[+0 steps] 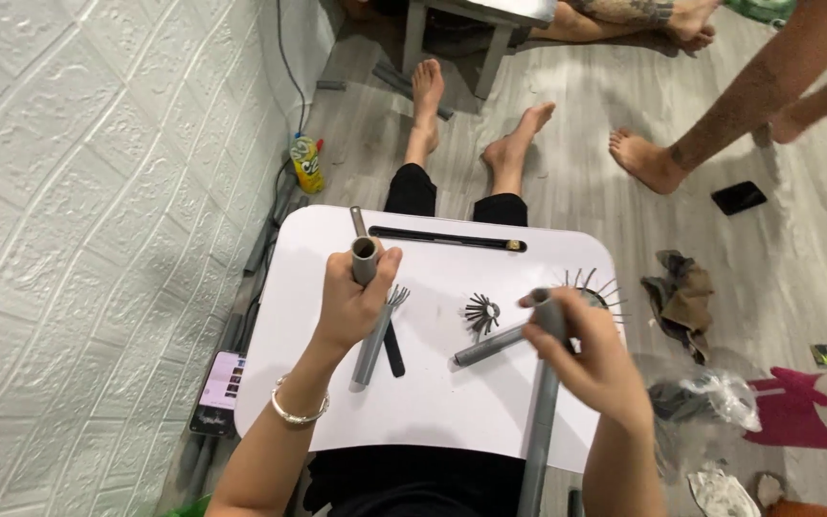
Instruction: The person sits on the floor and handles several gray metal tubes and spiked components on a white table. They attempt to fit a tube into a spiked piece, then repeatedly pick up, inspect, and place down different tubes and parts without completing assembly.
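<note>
So I'm sitting on the floor with a small white table (pixel 433 402) across my lap. My left hand (pixel 356 302) has a closed grip around a short grey tube (pixel 366 260), held upright so its open end faces up at me, just above the table's left half. My right hand (pixel 591 359) is wrapped shut around a longer grey tube (pixel 540 421) that runs down past the near edge of the table toward my lap; my fingers cover its top end, so I can't tell what's going on right there.

On the table between my hands: another grey tube (pixel 372 347) lying next to a flat black strip (pixel 393 349), a little dark spoked piece (pixel 480 313) like a tiny fan of spikes, and one more grey tube (pixel 488 346) lying at an angle and pointing at my right hand. A bigger ring of thin spokes (pixel 597 285) sits behind my right hand near the far right corner. A long black slot (pixel 447 238) runs along the far edge.

Phone (pixel 222 383) on the floor by the wall to my left, yellow drink can (pixel 308 165) further up. Someone else's bare feet are out past mine.
</note>
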